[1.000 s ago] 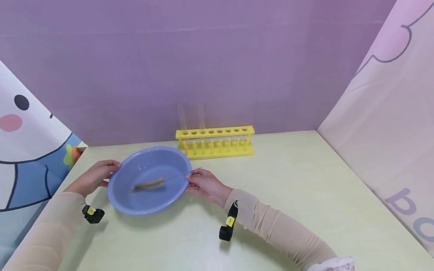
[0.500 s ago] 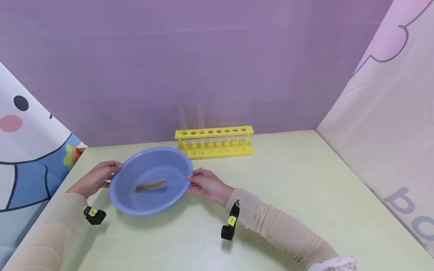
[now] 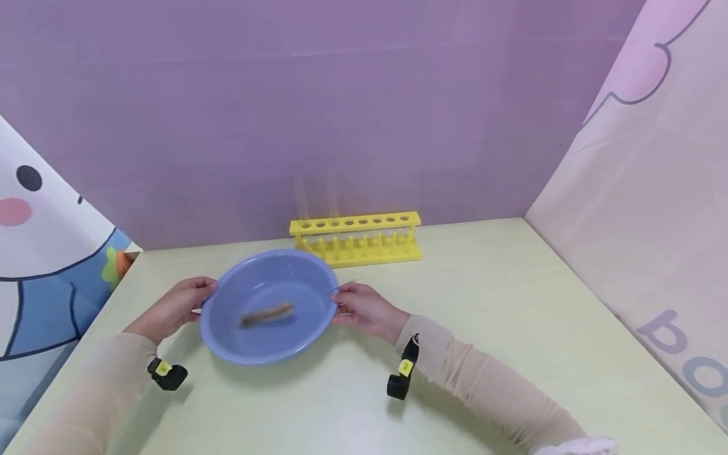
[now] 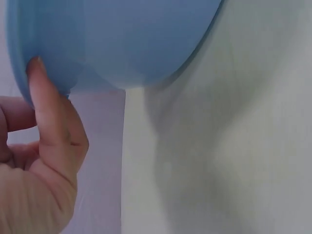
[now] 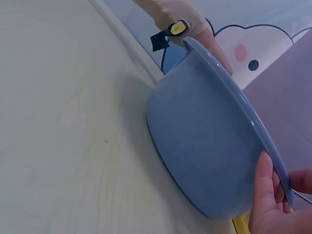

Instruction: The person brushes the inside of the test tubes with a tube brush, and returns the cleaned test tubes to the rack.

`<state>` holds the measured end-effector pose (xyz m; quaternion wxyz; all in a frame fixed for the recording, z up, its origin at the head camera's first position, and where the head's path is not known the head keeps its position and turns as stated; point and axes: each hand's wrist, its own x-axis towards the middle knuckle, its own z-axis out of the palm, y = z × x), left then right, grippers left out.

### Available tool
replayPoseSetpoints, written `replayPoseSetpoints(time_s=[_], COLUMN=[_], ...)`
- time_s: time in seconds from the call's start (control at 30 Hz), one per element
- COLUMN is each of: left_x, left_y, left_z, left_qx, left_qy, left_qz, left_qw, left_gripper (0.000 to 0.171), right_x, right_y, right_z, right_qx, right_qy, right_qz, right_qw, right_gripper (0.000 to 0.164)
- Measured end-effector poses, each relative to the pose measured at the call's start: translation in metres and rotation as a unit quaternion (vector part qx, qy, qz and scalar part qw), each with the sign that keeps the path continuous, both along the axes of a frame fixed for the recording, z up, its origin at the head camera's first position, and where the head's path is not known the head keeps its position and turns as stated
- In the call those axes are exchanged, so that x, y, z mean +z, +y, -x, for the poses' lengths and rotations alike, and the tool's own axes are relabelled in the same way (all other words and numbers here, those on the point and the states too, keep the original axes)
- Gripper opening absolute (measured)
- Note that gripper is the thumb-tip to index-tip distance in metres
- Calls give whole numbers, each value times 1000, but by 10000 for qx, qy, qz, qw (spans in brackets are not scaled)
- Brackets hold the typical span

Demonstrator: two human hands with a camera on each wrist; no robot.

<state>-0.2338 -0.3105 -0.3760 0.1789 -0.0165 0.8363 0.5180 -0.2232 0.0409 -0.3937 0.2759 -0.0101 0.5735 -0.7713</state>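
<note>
A blue plastic basin (image 3: 267,354) is gripped at opposite sides of its rim by both hands. My left hand (image 3: 181,306) holds the left rim, its fingers under the lip in the left wrist view. At the right rim, my right hand (image 3: 370,309) pinches the edge between thumb and fingers. Inside the basin lies a test tube brush (image 3: 266,314) with tan bristles, its thin wire handle reaching over the rim beneath the right thumb. The right wrist view shows the basin's outer wall (image 5: 200,126) close over the table, with a shadow beside it.
Behind the basin stands a yellow test tube rack (image 3: 364,253) with two clear test tubes (image 3: 333,196) upright in it. The pale table (image 3: 483,303) meets a purple backdrop (image 3: 364,114) at the back and printed cloth panels at both sides.
In the head view, the basin, brush and both hands have shifted slightly to the right, while the rack and backdrop have drifted slightly left. Both hands keep their hold on the rim.
</note>
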Motion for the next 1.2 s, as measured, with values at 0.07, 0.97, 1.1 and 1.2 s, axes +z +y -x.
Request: replayPoseSetpoints(time_s=[0.07, 0.97, 1.1, 1.2], left_x=[-3, -10, -11, -12], left_y=[4, 68, 79, 87], left_z=[-3, -10, -10, -8], left_qx=[17, -134, -148, -199], left_qy=[89, -192, -261, -255], left_qz=[-209, -1936, -2068, -2157], left_qw=[9997, 9808, 9779, 9759], left_gripper=[44, 27, 28, 30], right_x=[-1, 0, 1, 2], right_y=[5, 82, 94, 103], right_z=[1, 15, 16, 17], right_qx=[38, 154, 149, 115], right_qy=[-50, 206, 247, 268], right_qz=[36, -267, -259, -234], right_qw=[10000, 9993, 9992, 9993], right_gripper=[15, 5, 6, 7])
